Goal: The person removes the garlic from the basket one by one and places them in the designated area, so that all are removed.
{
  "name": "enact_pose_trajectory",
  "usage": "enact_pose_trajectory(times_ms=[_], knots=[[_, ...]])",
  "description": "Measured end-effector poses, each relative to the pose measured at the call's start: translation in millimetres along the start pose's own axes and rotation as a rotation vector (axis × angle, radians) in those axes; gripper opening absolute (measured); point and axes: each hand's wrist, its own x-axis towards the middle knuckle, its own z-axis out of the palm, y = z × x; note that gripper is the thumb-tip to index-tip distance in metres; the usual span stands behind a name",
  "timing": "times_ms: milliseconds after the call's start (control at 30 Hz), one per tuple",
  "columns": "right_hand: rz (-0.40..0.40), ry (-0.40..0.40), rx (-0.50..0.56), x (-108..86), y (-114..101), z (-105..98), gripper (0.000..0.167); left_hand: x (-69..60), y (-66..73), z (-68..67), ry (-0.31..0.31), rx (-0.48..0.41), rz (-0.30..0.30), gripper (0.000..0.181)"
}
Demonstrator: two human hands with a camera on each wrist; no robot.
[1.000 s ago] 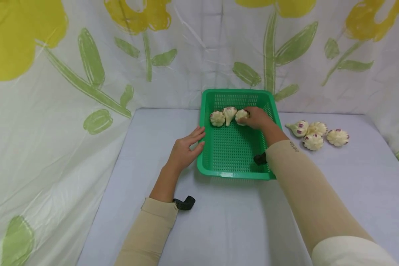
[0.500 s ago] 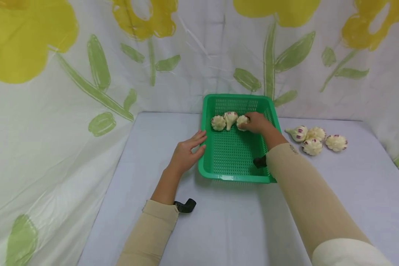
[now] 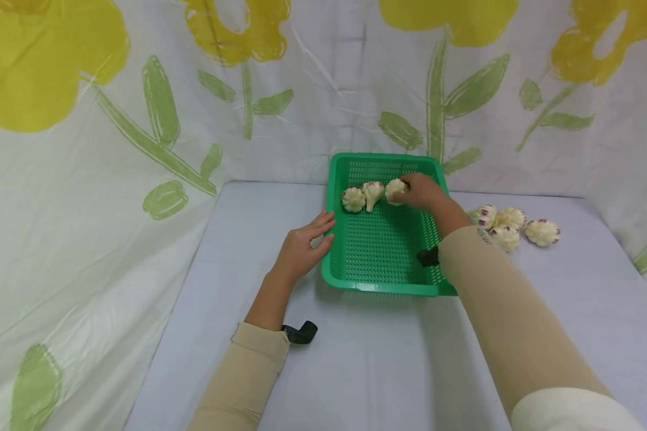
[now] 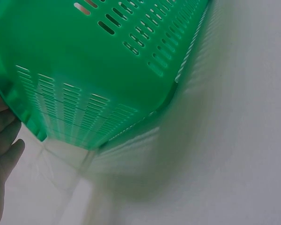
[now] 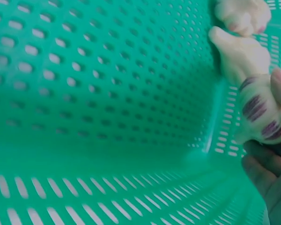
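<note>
A green plastic basket (image 3: pixel 383 288) with slotted walls stands on the table. Inside, near its back wall, lie two garlic bulbs, a left one (image 3: pixel 353 200) and a middle one (image 3: pixel 373 193). Beside them my right hand (image 3: pixel 422 191) grips a third garlic bulb (image 3: pixel 396 191). In the right wrist view, thumb and fingers are on either side of this purple-streaked bulb (image 5: pixel 262 112), which is close to its neighbour (image 5: pixel 246 56). My left hand (image 3: pixel 300 246) touches the basket's left rim with extended fingers; the left wrist view shows the fingers (image 4: pixel 7 140) by the rim.
Several more garlic bulbs (image 3: pixel 542 232) lie on the table right of the basket, partly covered by my right forearm. A flower-printed white sheet (image 3: pixel 302 143) hangs behind and to the left. The white tabletop (image 3: pixel 356 371) extends in front of the basket.
My right hand has shifted slightly right and back with the garlic bulb, and its forearm now covers part of the bulbs on the table. The left hand stays at the rim.
</note>
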Motion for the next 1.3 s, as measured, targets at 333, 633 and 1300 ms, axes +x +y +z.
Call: enact_pose_trajectory(times_ms=[333,633,1300], knots=[[-0.026,-0.031,-0.063,-8.7,-3,-32,0.07,0.9,-0.9,0.2,0.006,0.012,0.005,0.037],[-0.052,0.002,-0.084,-20.4,-9,-55,0.07,0.9,-0.5,-0.6,0.002,0.003,-0.006,0.038],[0.014,0.072,-0.064,-59.6,39,-113,0.088,-0.6,-1.9,2.4,0.013,0.0,-0.005,0.037]])
